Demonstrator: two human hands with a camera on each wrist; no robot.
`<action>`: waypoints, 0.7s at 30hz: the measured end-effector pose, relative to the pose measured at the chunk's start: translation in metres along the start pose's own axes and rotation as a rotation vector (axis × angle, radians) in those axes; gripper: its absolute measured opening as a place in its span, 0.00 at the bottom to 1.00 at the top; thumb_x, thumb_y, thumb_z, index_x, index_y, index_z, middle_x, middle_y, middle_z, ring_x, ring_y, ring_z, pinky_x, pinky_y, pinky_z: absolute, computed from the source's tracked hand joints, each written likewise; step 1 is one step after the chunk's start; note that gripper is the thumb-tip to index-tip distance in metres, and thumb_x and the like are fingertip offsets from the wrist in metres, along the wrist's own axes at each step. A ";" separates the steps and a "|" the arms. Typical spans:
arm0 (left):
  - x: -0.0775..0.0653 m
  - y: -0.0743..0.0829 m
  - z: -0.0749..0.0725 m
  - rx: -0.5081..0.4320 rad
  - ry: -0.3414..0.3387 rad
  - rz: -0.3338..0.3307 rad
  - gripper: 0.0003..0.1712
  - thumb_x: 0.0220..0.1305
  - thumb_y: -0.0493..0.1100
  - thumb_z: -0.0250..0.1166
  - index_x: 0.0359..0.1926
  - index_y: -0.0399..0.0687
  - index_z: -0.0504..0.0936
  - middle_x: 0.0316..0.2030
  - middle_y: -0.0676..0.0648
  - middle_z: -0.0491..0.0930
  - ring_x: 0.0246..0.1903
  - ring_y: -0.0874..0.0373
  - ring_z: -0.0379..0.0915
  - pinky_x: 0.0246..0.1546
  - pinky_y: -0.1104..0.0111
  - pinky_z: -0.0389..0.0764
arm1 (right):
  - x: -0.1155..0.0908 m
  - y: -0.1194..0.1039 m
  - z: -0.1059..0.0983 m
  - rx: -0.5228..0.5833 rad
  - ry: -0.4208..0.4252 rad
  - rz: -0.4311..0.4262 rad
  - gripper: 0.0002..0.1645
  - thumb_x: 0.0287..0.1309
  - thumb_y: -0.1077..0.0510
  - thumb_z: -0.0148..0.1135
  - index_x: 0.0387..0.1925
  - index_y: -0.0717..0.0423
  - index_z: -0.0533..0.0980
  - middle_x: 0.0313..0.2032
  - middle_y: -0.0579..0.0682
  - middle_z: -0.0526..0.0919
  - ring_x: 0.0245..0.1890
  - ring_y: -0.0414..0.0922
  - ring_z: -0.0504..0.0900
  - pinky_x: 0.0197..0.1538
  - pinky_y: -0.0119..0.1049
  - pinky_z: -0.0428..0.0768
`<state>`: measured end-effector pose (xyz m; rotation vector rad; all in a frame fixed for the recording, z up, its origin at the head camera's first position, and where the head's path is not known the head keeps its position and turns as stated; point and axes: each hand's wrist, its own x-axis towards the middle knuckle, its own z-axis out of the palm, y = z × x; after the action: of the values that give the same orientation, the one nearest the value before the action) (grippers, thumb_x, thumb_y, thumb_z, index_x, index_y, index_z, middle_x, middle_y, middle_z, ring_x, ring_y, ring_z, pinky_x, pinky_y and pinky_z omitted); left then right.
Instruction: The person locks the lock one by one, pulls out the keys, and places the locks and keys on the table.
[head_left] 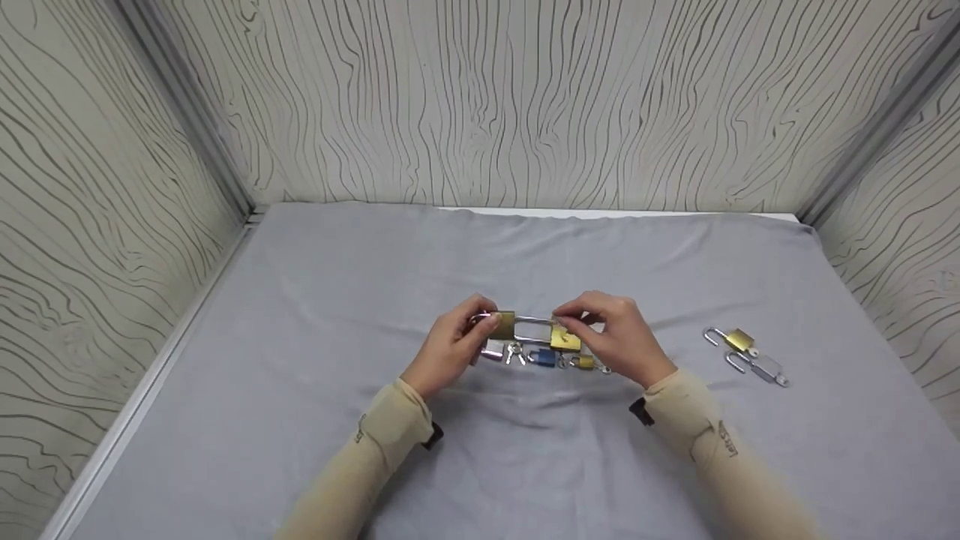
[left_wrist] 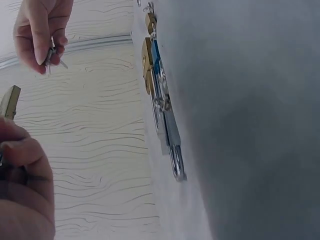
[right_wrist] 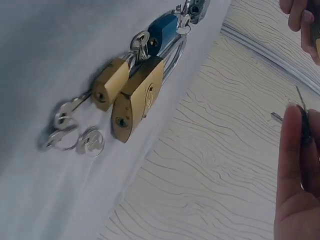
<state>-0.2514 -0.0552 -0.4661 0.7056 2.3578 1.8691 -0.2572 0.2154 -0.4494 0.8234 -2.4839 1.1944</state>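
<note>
My left hand (head_left: pixel 452 343) grips a brass padlock (head_left: pixel 505 325) near its shackle, raised above the cloth. Keys (right_wrist: pixel 276 117) are pinched between the thumb and fingers of my right hand (head_left: pixel 616 334), their blades sticking out toward the padlock but apart from it. Below the hands lies a large brass padlock (right_wrist: pixel 145 97) with a long shackle. Close beside it are a blue padlock (right_wrist: pixel 163 34), a small brass padlock (right_wrist: pixel 110 83) and a silvery padlock (head_left: pixel 493 350). Loose keys (right_wrist: pixel 93 142) on rings lie among them.
To the right on the grey cloth (head_left: pixel 337 270) lie a brass padlock (head_left: pixel 739 340) and a silver padlock (head_left: pixel 765 367), both with open shackles and keys in them. Wood-patterned panels (head_left: pixel 480 105) enclose the table at the back and sides.
</note>
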 end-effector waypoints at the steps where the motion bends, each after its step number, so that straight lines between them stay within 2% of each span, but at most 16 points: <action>1: 0.000 -0.001 -0.001 -0.004 0.007 -0.007 0.11 0.80 0.47 0.57 0.47 0.43 0.79 0.23 0.46 0.73 0.17 0.63 0.64 0.18 0.73 0.69 | 0.005 0.000 0.004 -0.009 -0.013 -0.005 0.07 0.63 0.65 0.71 0.41 0.53 0.89 0.37 0.44 0.90 0.37 0.38 0.86 0.41 0.32 0.87; 6: 0.002 -0.007 -0.009 -0.012 0.034 -0.032 0.11 0.79 0.47 0.58 0.48 0.44 0.79 0.25 0.43 0.73 0.18 0.62 0.64 0.18 0.73 0.68 | 0.031 0.003 0.024 -0.118 -0.082 -0.094 0.06 0.62 0.67 0.71 0.38 0.55 0.88 0.35 0.48 0.89 0.37 0.43 0.87 0.43 0.38 0.87; 13: 0.000 -0.015 -0.016 -0.004 0.007 -0.047 0.12 0.80 0.49 0.57 0.46 0.44 0.78 0.23 0.39 0.72 0.18 0.62 0.64 0.19 0.73 0.68 | 0.056 0.007 0.054 -0.261 -0.199 -0.192 0.07 0.61 0.69 0.69 0.37 0.57 0.88 0.35 0.50 0.88 0.37 0.48 0.86 0.45 0.43 0.85; 18: -0.001 -0.019 -0.020 -0.006 0.028 -0.073 0.12 0.79 0.49 0.58 0.46 0.45 0.79 0.24 0.43 0.72 0.18 0.61 0.64 0.19 0.73 0.68 | 0.067 0.008 0.070 -0.270 -0.273 -0.211 0.08 0.59 0.71 0.66 0.34 0.58 0.87 0.32 0.52 0.87 0.34 0.50 0.85 0.44 0.45 0.84; 21: -0.001 -0.019 -0.022 -0.011 0.040 -0.083 0.12 0.79 0.50 0.59 0.46 0.45 0.79 0.25 0.43 0.73 0.19 0.60 0.64 0.19 0.73 0.68 | 0.072 0.010 0.075 -0.255 -0.339 -0.190 0.09 0.55 0.73 0.65 0.32 0.60 0.85 0.30 0.52 0.86 0.32 0.50 0.84 0.42 0.45 0.84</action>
<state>-0.2637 -0.0788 -0.4780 0.5649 2.3595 1.8778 -0.3210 0.1348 -0.4694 1.2390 -2.6656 0.7033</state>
